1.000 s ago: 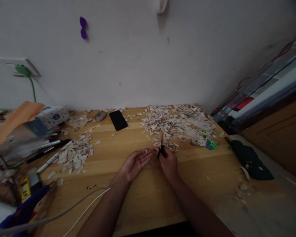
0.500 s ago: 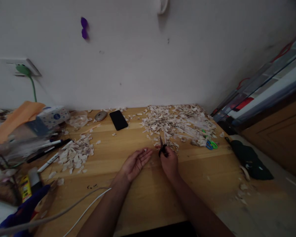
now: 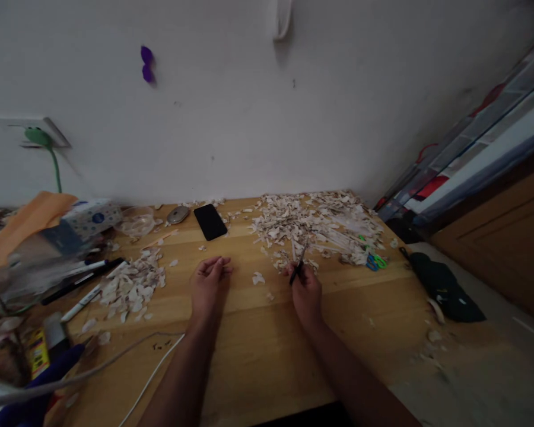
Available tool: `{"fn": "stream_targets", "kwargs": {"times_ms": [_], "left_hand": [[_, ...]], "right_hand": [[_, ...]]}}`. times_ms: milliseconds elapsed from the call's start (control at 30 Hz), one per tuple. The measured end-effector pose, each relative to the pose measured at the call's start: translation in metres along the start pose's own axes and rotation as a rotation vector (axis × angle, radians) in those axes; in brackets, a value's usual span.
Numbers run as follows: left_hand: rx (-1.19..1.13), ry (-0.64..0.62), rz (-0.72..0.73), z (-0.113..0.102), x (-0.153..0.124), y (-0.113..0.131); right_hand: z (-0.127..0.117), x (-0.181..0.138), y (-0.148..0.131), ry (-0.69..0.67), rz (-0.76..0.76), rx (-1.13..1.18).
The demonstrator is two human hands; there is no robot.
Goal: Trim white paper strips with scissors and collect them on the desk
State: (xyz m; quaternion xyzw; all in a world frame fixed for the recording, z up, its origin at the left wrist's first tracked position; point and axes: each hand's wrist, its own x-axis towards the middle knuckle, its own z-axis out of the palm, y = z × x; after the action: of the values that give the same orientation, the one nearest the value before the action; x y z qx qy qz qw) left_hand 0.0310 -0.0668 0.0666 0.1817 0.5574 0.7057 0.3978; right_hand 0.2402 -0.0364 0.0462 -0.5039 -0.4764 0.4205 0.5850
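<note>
The right hand [image 3: 308, 295] is curled around the dark handle of a pair of scissors [image 3: 296, 272], whose blades point up and away from the wrist, probably so that they stand clear of the fingers. The scissors lie at the far end of this hand, touching its fingers, not down in the palm. Left of the scissors and well apart from them, the left hand [image 3: 208, 286] has its thumb pressed to its bent fingers; I cannot tell whether anything is pinched there. Nearer to the scissors, between the 2 hands, a pale scrap [image 3: 258, 277] lies on the wooden table [image 3: 253, 356]. Beyond the scissors spreads a large heap [image 3: 289, 219] of similar scraps, and to their right lies a 2nd pair with green and blue handles [image 3: 372, 263]. Far left of the scissors is a smaller pile [image 3: 136, 283]. A phone [image 3: 210, 222] lies beyond and left of the scissors, perhaps set back to leave elbow room
</note>
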Motion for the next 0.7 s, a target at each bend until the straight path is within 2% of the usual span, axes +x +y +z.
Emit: {"fn": "stream_targets", "kwargs": {"times_ms": [100,233,300,433,500,533,600,633,700], "left_hand": [[0.158,-0.016,0.047,-0.004,0.002,-0.002],[0.598,-0.140,0.188,-0.001,-0.008,-0.008],[0.698,-0.303,0.208,0.002,-0.015,-0.008],[0.564,-0.710,0.052,0.010,-0.028,-0.004],[0.543,-0.750,0.049,0.014,-0.033,-0.006],[0.592,-0.738,0.108,0.015,-0.034,-0.010],[0.821,-0.725,0.330,0.014,-0.034,-0.021],[0.966,-0.750,0.467,0.013,-0.033,-0.028],[1.211,-0.880,0.735,0.008,-0.032,-0.044]], "right_hand": [[0.000,0.001,-0.002,0.055,0.003,0.057],[-0.003,0.002,-0.005,0.147,-0.028,0.112],[-0.005,0.004,-0.005,0.180,-0.014,0.123],[-0.008,0.008,-0.003,0.234,0.023,0.157],[-0.008,0.008,-0.003,0.257,0.022,0.159],[-0.008,0.008,-0.003,0.252,0.013,0.152],[-0.008,0.005,-0.002,0.186,-0.022,0.111],[-0.008,0.002,-0.001,0.111,-0.055,0.068],[-0.006,-0.006,0.001,-0.094,-0.160,-0.066]]}}
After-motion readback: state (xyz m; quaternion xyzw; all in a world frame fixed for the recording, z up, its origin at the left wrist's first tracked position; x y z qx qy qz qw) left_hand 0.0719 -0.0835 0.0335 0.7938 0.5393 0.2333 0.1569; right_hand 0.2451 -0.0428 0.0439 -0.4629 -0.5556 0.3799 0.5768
